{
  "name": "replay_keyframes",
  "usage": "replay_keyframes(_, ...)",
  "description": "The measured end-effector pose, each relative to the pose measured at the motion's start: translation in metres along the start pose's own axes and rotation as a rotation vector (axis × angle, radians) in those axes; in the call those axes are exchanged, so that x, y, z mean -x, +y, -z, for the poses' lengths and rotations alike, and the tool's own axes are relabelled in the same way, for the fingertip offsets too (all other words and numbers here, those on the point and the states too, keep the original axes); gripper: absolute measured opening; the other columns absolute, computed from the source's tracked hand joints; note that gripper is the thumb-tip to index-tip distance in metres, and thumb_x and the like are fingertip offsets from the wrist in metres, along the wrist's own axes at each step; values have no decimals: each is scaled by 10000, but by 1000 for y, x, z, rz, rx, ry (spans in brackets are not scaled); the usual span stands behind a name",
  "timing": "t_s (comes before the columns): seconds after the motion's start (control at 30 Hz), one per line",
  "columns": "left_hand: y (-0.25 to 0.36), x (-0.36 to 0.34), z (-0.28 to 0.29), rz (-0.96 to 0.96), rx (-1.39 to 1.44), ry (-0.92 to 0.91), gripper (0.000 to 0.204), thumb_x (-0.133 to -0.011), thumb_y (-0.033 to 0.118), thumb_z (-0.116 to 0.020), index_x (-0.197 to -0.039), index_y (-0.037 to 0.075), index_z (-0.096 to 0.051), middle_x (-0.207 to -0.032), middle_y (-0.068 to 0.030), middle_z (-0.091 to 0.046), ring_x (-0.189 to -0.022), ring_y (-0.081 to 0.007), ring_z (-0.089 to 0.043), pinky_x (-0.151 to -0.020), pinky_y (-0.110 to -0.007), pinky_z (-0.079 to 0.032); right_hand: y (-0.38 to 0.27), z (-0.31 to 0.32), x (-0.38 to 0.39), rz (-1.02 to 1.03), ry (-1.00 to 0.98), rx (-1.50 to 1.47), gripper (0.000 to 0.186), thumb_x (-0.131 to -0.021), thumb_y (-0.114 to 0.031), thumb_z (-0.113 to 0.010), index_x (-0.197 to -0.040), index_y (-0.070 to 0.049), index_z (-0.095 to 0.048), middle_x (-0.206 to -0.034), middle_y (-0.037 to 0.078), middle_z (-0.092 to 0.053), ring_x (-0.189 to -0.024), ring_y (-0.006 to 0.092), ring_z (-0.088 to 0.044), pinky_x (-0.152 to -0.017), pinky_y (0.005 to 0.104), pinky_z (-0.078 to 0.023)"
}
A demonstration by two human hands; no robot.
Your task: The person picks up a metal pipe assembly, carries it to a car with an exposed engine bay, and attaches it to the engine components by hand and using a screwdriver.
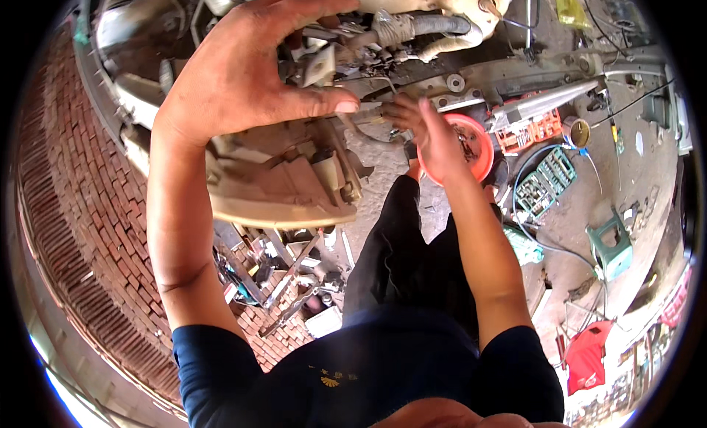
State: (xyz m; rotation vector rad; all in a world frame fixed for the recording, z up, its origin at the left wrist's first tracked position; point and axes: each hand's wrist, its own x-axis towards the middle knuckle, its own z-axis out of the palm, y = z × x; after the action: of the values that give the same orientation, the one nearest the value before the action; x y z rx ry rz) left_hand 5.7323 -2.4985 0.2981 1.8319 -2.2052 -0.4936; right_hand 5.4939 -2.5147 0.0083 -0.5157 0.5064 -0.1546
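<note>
One stripped vehicle front (280, 185), its pale bumper shell and wiring exposed, fills the upper left of the head view and serves as the landmark. One brick-paved strip (66, 207) curves along its left side, and bare dusty concrete ground (589, 200) lies to its right.

Two bare hands show, both the person's own. The left hand (243, 74) is raised in front of the vehicle's upper parts, fingers spread wide and curved, thumb pointing right, gripping nothing. The right hand (431, 137) reaches to the vehicle's right edge, fingers narrow and pinched around a small part; what that part is cannot be made out.

One round red bowl (475, 144) holding small dark bits sits on the ground just behind the right hand, right of the vehicle. One green socket tray (545, 179) lies further right, with one orange tool case (526, 130) above it. One small green stool (611, 247) stands well right of the vehicle. One heap of loose metal tools (287, 273) lies below the bumper on the bricks.
</note>
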Motion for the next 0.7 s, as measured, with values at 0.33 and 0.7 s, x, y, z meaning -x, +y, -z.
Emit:
replay_keyframes(0.33, 174, 128, 7, 622, 908, 975, 675, -982, 649, -494, -1070, -14, -588, -688, -41, -476, -571, -133, -440, -523, -285, -347, -50, -48, 126, 77, 275, 405, 454, -1019, -328, -648, -1350, -24, -583, -1207, 69, -659, -1081, 162, -649, -882, 317, -512)
replay_keyframes(0.7, 279, 106, -121, 694, 823, 926, 414, -966, 258, -620, -1265, -27, -613, -1170, -183, -624, -1111, -305, -603, -1032, -392, -447, -94, -129, 222, 33, -290, 912, 322, -976, -201, -698, -1197, 29, -653, -1088, 111, -719, -1047, 185, -672, -923, 340, -517)
